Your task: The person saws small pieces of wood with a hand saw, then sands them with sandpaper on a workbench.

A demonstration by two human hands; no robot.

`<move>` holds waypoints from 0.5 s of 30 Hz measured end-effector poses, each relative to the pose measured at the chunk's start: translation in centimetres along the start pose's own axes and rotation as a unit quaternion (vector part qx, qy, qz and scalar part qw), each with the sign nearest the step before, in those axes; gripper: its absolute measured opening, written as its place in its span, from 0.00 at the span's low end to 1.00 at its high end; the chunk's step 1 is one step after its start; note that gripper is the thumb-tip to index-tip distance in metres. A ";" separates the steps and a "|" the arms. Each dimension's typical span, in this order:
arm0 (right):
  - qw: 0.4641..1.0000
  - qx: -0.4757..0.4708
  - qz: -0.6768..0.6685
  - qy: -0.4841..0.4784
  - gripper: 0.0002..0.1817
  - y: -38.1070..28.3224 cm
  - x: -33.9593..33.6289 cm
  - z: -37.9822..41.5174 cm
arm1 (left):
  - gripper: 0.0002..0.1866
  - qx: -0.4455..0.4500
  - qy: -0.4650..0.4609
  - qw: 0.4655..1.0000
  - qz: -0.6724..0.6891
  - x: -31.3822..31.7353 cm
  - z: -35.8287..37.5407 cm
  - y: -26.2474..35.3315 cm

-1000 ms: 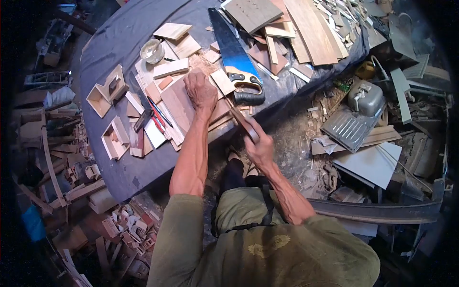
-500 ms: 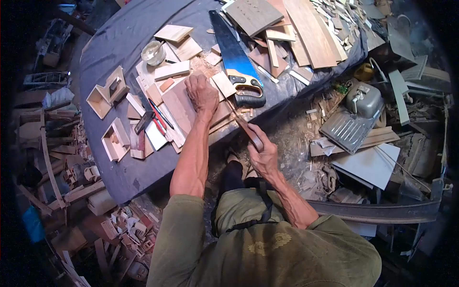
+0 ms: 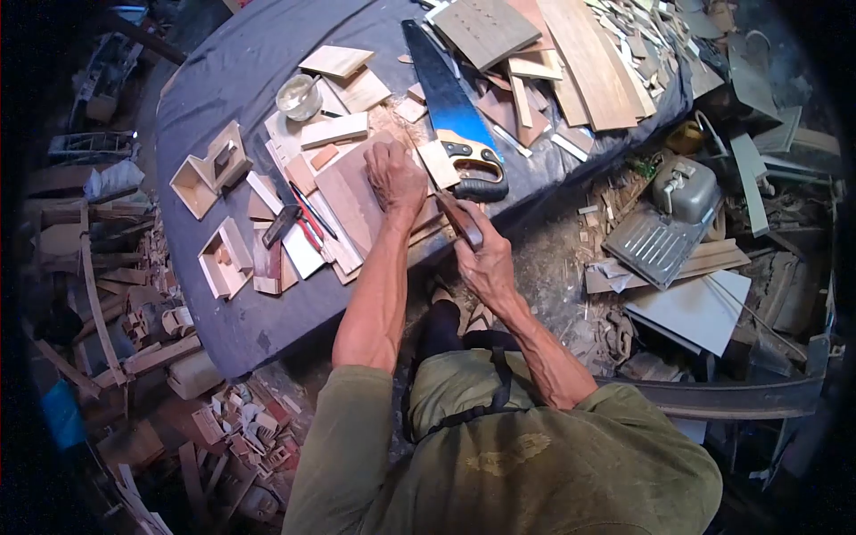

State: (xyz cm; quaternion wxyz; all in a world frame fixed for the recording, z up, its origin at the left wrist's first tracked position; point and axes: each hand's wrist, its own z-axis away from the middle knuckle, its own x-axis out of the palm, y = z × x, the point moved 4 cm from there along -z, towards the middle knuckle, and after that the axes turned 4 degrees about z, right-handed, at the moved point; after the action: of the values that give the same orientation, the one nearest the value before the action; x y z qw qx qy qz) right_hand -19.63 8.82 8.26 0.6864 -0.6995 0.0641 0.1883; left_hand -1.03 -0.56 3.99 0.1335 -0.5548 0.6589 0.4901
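Observation:
My left hand (image 3: 395,180) is closed, its curled fingers pressing down on a brown wooden board (image 3: 346,185) at the table's near edge. What its fingertips pinch is hidden. In my right hand (image 3: 484,254) is the brown wooden handle (image 3: 461,223) of a thin-bladed saw. Its blade points up and left, against the wood beside my left hand, and is mostly hidden. A pale wood block (image 3: 437,164) lies just right of my left hand. Beyond it rests a large handsaw (image 3: 459,120) with a blue blade and a black and yellow grip.
Left on the cloth-covered table (image 3: 294,334) are small wooden boxes (image 3: 225,259), a hammer (image 3: 282,226) and red-handled pliers (image 3: 308,234). A glass jar (image 3: 299,97) stands behind. Boards (image 3: 588,62) are piled at the back right. A metal sink (image 3: 664,223) lies among floor scraps.
My right hand has pushed the wooden-handled saw forward, toward the table. My left hand stays pressed on the wood. The whole view has shifted slightly.

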 end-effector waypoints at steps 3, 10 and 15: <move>1.000 -0.006 0.011 0.016 0.26 0.3 0.4 0.1 | 0.05 -0.005 -0.005 1.000 0.010 -0.1 0.1 -0.2; 0.999 0.007 0.049 0.010 0.26 -1.2 -0.2 -1.0 | 0.05 -0.006 0.007 1.000 -0.029 0.1 -0.1 -0.1; 1.000 0.022 0.016 -0.015 0.27 0.1 0.0 -0.7 | 0.06 -0.007 0.015 0.999 -0.033 0.2 0.0 -0.1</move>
State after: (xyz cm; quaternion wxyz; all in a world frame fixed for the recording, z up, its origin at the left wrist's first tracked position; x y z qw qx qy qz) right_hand -19.57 8.07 8.12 0.6994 -0.6802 0.0693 0.2085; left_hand -0.95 -0.68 3.82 0.1356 -0.5843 0.6386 0.4821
